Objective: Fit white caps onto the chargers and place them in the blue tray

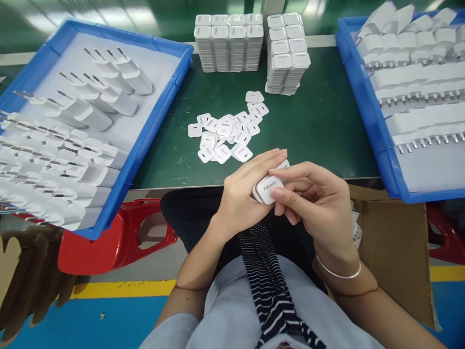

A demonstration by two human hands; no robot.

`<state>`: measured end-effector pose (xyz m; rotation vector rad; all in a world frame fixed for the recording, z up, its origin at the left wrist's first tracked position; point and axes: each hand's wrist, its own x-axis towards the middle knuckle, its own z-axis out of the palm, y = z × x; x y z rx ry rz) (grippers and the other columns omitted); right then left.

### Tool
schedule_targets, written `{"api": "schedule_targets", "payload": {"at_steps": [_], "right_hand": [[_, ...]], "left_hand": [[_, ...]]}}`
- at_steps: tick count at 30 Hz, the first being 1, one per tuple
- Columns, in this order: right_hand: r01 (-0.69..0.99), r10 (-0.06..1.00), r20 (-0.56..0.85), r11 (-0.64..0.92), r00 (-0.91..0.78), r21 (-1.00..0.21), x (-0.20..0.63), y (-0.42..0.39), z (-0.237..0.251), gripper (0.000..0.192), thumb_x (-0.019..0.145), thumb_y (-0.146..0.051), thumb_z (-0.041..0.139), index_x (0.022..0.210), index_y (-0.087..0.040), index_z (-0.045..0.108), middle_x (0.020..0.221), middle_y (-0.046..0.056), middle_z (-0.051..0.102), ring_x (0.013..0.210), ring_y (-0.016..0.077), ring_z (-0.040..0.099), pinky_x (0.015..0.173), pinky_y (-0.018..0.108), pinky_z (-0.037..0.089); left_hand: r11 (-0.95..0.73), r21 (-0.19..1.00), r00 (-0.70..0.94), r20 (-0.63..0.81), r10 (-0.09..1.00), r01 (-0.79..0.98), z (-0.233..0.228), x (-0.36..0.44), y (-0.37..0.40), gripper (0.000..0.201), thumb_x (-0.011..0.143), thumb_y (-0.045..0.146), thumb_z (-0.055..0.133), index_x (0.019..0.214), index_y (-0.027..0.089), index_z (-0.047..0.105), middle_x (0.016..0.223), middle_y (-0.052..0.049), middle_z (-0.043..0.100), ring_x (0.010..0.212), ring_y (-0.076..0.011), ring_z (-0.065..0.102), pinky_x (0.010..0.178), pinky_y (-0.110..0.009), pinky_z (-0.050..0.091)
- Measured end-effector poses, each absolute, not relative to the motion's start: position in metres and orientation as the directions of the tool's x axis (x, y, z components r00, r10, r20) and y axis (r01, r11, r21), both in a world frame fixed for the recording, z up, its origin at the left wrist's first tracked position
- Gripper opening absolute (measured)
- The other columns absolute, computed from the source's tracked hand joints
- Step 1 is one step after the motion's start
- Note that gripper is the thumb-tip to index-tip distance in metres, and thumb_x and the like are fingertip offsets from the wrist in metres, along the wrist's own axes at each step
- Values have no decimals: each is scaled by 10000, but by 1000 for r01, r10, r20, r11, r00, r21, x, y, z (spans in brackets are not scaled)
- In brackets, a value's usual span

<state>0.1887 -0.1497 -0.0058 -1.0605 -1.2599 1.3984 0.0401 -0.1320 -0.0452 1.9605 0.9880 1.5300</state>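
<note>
A loose heap of small square white plastic caps (227, 131) lies at the middle of the green work table (327, 126). Behind it, at the far edge, stand two blocks of stacked white caps (228, 43), side by side. A blue plastic tray of white plug chargers (160, 121) overhangs the left edge; a second blue tray (366, 111) overhangs the right.

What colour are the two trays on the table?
Blue, with white lining; the head view shows both trays clearly.
</note>
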Motion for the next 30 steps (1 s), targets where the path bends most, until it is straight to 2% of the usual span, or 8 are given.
{"api": "schedule_targets", "payload": {"at_steps": [8,13,17,22,27,30], "right_hand": [[-60,984,-28,-39,-176,-997,188,-148,-2,202,865,-131,779,1034,-228,724,587,-71,669,404,49,518,381,162,411],[-80,979,-114,-129,-171,-988,187,-146,-1,336,813,-123,828,1039,-221,599,574,-84,681,368,52,502,367,151,401],[-75,973,-147,-163,-180,-984,188,-144,0,365,804,-154,843,1018,-218,553,556,-85,677,362,55,495,363,149,390],[-36,964,-169,-180,-205,-983,188,-141,2,367,812,-224,842,999,-226,525,533,-93,653,349,61,462,347,167,336],[60,978,-152,-145,-141,-988,186,-142,-2,330,800,-220,841,963,-236,554,416,-155,436,329,58,375,354,187,282],[16,980,-121,-120,-158,-993,185,-145,-7,248,861,-258,791,1008,-244,592,438,-129,503,326,71,408,350,200,311]], "left_hand": [[-629,727,122,622,773,275,-47,41,-132,398,879,93,705,1272,140,675,1290,-118,736,1230,-217,701,1071,-340,590],[-631,723,137,621,772,282,-48,40,-131,370,890,108,691,1258,152,679,1300,-113,732,1243,-221,693,1073,-344,590],[-633,718,144,621,770,288,-49,39,-131,378,884,105,700,1260,139,678,1302,-127,729,1249,-219,690,1087,-338,580],[-622,725,138,612,779,297,-49,40,-134,356,891,120,702,1246,144,687,1298,-128,732,1235,-226,697,1073,-353,589],[-590,765,104,585,804,258,-53,40,-134,357,891,201,741,1245,195,698,1281,-97,746,1183,-226,723,1018,-366,621],[-582,788,96,575,812,200,-56,38,-131,363,878,207,761,1237,200,708,1277,-95,749,1173,-224,729,1019,-361,621]]}}
